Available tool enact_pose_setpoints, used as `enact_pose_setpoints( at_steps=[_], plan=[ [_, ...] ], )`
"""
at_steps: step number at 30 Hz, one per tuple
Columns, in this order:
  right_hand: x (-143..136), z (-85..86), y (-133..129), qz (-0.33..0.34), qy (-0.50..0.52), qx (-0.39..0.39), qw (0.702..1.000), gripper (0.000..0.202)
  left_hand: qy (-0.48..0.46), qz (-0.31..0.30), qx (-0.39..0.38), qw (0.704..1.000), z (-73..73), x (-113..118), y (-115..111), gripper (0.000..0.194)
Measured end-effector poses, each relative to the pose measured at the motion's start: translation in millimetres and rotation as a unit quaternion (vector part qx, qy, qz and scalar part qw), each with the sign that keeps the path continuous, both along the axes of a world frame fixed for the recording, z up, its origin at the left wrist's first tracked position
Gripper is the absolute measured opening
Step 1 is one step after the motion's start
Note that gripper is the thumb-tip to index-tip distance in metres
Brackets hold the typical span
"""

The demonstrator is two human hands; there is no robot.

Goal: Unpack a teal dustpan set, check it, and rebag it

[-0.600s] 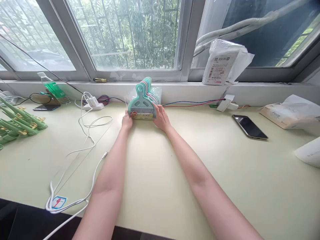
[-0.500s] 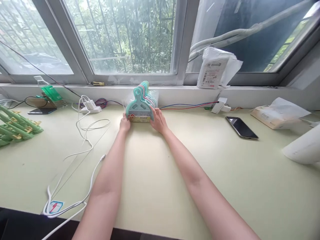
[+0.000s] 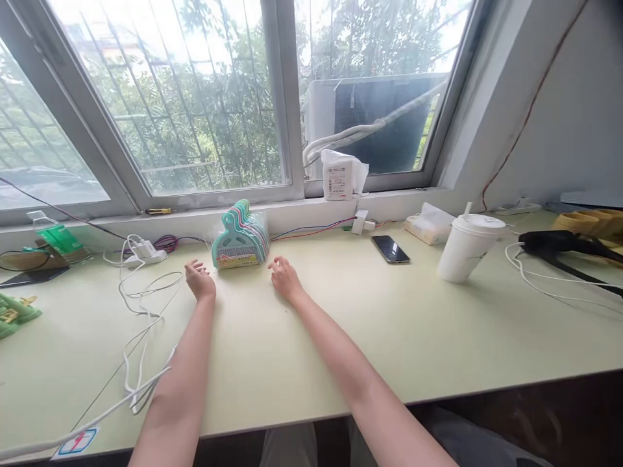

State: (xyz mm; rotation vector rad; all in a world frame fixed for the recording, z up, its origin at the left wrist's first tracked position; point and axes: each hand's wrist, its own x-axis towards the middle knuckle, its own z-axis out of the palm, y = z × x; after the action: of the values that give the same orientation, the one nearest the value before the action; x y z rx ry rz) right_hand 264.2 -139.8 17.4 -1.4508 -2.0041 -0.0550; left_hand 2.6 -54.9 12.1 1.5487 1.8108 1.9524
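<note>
A stack of small pastel dustpan-and-brush sets [image 3: 241,237] in clear wrap stands upright on the pale green table [image 3: 341,337], close to the window sill. My left hand [image 3: 199,280] hovers open just left of the stack, fingers spread, holding nothing. My right hand [image 3: 285,279] rests open on the table a little to the right of it, also free. Neither hand touches the stack.
White charger cables [image 3: 141,324] trail over the table's left side from a plug [image 3: 141,253]. A black phone [image 3: 390,249], tissue pack [image 3: 428,227] and white lidded cup [image 3: 467,248] stand to the right; a black tool [image 3: 559,243] lies far right. Green parts [image 3: 14,311] sit at far left.
Both hands let go of the stack and drew back toward me, now open. The camera view pulled back and swung right, showing the cup and wall.
</note>
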Motion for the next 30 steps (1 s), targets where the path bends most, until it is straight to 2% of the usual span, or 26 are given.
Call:
enact_pose_setpoints(
  at_steps=[5,11,16,22,26,30],
  plan=[
    [17,-3.3,-37,0.000,-0.026,-0.053,0.998,0.030,0.099,-0.042,-0.014,0.994,-4.1,10,-35,0.026],
    [30,-2.9,-66,0.002,0.003,-0.124,0.992,0.035,0.197,-0.069,-0.034,0.977,0.4,26,-57,0.028],
    [32,-1.6,-67,0.004,0.032,-0.134,0.990,0.037,0.254,-0.113,-0.042,0.960,-0.5,26,-60,0.030],
    [31,-0.8,-65,0.007,0.043,-0.137,0.990,0.034,0.218,-0.089,-0.023,0.972,-4.6,20,-52,0.027],
    [31,0.1,-63,0.010,0.042,-0.138,0.990,0.032,0.235,-0.121,-0.021,0.964,-5.7,21,-46,0.026],
    [31,-0.4,-61,0.009,0.037,-0.141,0.989,0.033,0.249,-0.125,-0.035,0.960,-6.2,23,-42,0.025]
  ],
)
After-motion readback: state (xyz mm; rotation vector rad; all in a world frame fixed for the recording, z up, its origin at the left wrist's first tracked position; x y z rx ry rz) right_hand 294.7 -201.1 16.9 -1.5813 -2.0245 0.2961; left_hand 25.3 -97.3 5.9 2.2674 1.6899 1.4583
